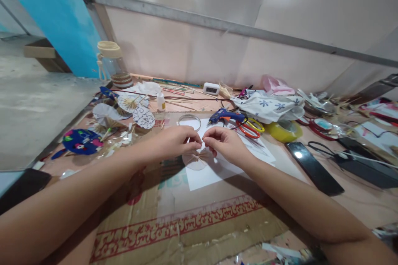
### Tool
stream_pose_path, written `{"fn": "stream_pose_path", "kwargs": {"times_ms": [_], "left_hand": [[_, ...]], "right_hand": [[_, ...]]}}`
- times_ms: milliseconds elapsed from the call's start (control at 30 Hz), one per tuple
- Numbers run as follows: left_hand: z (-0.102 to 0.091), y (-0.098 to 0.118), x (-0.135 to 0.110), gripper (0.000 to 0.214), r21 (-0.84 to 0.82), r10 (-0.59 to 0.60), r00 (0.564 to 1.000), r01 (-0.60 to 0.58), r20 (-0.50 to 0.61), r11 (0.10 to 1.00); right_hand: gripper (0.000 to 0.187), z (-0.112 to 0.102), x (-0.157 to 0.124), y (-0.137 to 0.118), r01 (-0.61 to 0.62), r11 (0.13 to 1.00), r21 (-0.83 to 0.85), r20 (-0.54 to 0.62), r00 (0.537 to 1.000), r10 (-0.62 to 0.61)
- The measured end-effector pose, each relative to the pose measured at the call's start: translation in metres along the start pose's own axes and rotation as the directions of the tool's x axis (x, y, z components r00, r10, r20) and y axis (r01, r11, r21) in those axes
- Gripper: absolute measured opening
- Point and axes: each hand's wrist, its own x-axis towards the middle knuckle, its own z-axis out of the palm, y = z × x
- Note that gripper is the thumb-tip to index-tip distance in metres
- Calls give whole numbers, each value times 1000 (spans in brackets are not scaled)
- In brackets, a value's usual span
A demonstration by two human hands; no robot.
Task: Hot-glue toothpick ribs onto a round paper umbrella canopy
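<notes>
My left hand (pixel 178 141) and my right hand (pixel 226 145) meet over the middle of the work area. The fingers of both are pinched, nearly fingertip to fingertip, on something too small to make out. Just below them is a small pale round piece with thin wooden ribs (pixel 197 161), like a tiny paper parasol or fan; whether the fingers touch it is unclear. Under it lies a white paper sheet (pixel 202 180) on printed cardboard (pixel 183 223). A metal ring (pixel 190 129) and a blue glue gun (pixel 225 115) sit behind my hands.
Orange-handled scissors (pixel 250 130) and a yellow tape roll (pixel 284 131) lie at right, near a black phone (pixel 314 167). Several small round fabric pieces, including a blue one (pixel 82 141), are at left. Behind stand a glass jar (pixel 113 66), small bottle (pixel 161 101) and white timer (pixel 211 88).
</notes>
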Motion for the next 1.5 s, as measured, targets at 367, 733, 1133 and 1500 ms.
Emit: {"fn": "stream_pose_path", "kwargs": {"times_ms": [367,733,1133,1500], "left_hand": [[4,-20,-4,45,30,16,970,-24,241,999],[11,-23,0,39,59,99,968,-116,229,992],[14,-27,1,52,62,43,976,-58,214,996],[13,-24,0,50,75,42,975,-60,217,995]], "right_hand": [[4,0,-8,5,-121,980,-155,215,965,153],[9,-2,-8,10,-91,977,-191,189,974,128],[9,-2,-9,11,-59,977,-203,204,974,101],[6,-2,-9,6,-93,979,-184,265,954,140]]}}
